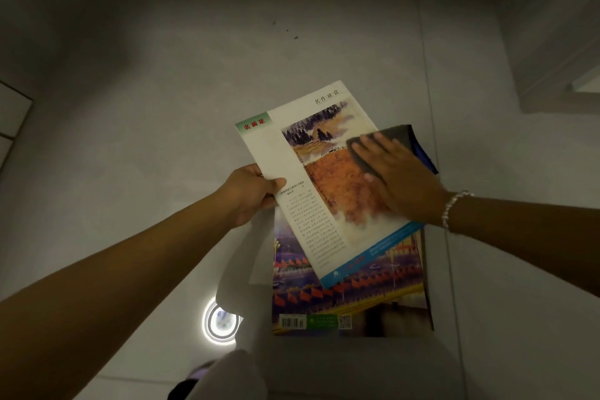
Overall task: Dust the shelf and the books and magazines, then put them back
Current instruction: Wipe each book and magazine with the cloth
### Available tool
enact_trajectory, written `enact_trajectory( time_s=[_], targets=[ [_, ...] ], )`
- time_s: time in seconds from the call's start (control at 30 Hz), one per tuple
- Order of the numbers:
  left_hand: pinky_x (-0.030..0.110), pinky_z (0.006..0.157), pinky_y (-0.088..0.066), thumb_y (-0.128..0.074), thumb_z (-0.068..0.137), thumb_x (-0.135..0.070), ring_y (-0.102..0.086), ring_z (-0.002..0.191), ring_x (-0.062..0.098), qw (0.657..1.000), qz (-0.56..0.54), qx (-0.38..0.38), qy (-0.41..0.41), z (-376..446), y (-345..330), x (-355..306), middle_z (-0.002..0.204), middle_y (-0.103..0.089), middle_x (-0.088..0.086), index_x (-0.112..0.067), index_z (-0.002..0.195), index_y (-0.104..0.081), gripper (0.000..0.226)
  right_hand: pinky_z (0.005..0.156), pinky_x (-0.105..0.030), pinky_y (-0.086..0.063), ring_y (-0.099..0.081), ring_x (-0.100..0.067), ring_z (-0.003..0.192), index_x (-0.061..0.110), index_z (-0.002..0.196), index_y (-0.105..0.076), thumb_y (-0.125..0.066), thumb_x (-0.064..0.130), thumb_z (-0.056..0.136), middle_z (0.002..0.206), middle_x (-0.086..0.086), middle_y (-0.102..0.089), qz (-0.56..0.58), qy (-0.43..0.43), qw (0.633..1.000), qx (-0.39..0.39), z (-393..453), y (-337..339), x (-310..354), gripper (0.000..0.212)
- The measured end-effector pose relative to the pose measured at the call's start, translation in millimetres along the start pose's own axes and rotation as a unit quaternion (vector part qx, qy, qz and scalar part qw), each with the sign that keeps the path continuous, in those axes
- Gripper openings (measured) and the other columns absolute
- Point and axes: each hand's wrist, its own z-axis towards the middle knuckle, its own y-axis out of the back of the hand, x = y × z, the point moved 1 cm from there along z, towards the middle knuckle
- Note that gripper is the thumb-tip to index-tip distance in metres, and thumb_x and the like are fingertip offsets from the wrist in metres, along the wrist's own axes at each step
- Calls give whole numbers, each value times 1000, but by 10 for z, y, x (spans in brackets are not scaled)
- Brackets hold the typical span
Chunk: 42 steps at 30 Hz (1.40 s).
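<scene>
A magazine (pixel 311 185) with a landscape painting on its white cover is held tilted above the floor. My left hand (pixel 256 191) grips its left edge, thumb on top of the cover. My right hand (pixel 399 178) lies flat with straight fingers on a dark grey cloth (pixel 402 136) that has a blue edge, pressing it on the right side of the cover. Below the held magazine a second magazine (pixel 354 299), showing red flags, a barcode and a code square, lies flat on a stack.
Grey tiled floor (pixel 162 107) fills the view, with a round ceiling light reflected in it (pixel 220 323). A pale cabinet or shelf corner (pixel 558 75) stands at the upper right. White clothing (pixel 237 373) shows at the bottom edge.
</scene>
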Motion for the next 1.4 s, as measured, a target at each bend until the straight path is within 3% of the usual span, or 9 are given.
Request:
enact_trajectory(
  time_s=[0.2, 0.3, 0.47, 0.73, 0.8, 0.97, 1.07, 1.27, 1.4],
  targets=[
    [36, 77, -56, -55, 92, -1, -66, 99, 26, 998, 34, 16, -50, 35, 129, -188, 116, -67, 10, -8, 123, -56, 32, 113, -49, -18, -24, -31, 138, 9, 143, -36, -27, 33, 96, 147, -10, -38, 2, 73, 997, -9, -176, -128, 340, 53],
    [41, 84, -54, -56, 93, -9, -65, 103, 30, 997, 5, 64, -44, 22, 49, -163, 114, -68, 11, -11, 125, -56, 32, 116, -39, -13, -23, -24, 140, 16, 143, -33, -16, 38, 103, 147, -5, -38, -20, 181, 983, 23, -327, -241, 526, 49],
    [46, 90, -50, -59, 92, -12, -63, 103, 31, 998, 28, 38, -40, -7, -84, -161, 115, -65, 15, -3, 123, -57, 32, 115, -33, -7, -15, -17, 141, 19, 146, -25, -16, 40, 102, 151, 0, -27, -31, 221, 973, 52, -293, -246, 398, 50],
    [49, 100, -45, -62, 89, -8, -60, 108, 31, 998, 34, 29, -48, -16, -28, -176, 118, -64, 13, -1, 127, -54, 39, 118, -32, -7, -9, -17, 145, 18, 150, -15, -30, 22, 103, 156, 1, -17, 165, -109, 980, -27, 126, 118, 320, 49],
    [51, 100, -44, -63, 89, -9, -60, 109, 33, 997, 39, 36, -49, -38, 25, -168, 118, -64, 13, -1, 127, -54, 40, 105, -14, -22, -31, -10, 132, 19, 149, -24, -30, 25, 104, 144, 10, -32, 295, -192, 932, -84, 236, 294, 307, 46],
    [46, 86, -52, -59, 91, -11, -65, 97, 31, 995, 30, 64, -69, -124, 168, -178, 107, -68, 12, -4, 118, -60, 28, 104, -30, -37, -47, -25, 124, 12, 140, -42, -32, 33, 103, 140, -9, -48, 463, -383, 785, -152, 494, 623, 112, 44],
    [43, 82, -53, -58, 92, -12, -66, 93, 28, 993, 20, 75, -90, -167, 167, -226, 103, -68, 10, -6, 116, -60, 25, 104, -40, -42, -54, -27, 116, 14, 125, -55, -38, 35, 101, 129, -10, -57, 525, -385, 745, -145, 567, 707, 36, 36],
    [44, 84, -53, -60, 91, -12, -64, 97, 30, 991, 18, 69, -117, -202, 137, -396, 105, -68, 10, -5, 118, -60, 28, 94, -43, -49, -61, -29, 101, 15, 102, -58, -35, 34, 102, 105, -9, -64, 512, -342, 768, -179, 704, 962, 87, 30],
    [34, 70, -52, -60, 91, -12, -65, 83, 22, 987, 52, 75, -135, -235, 124, -524, 89, -68, 3, -12, 102, -63, 12, 97, -47, -47, -58, -33, 105, 15, 106, -52, -32, 40, 101, 114, -16, -61, 489, -362, 776, -165, 754, 1005, 72, 33]
  ],
)
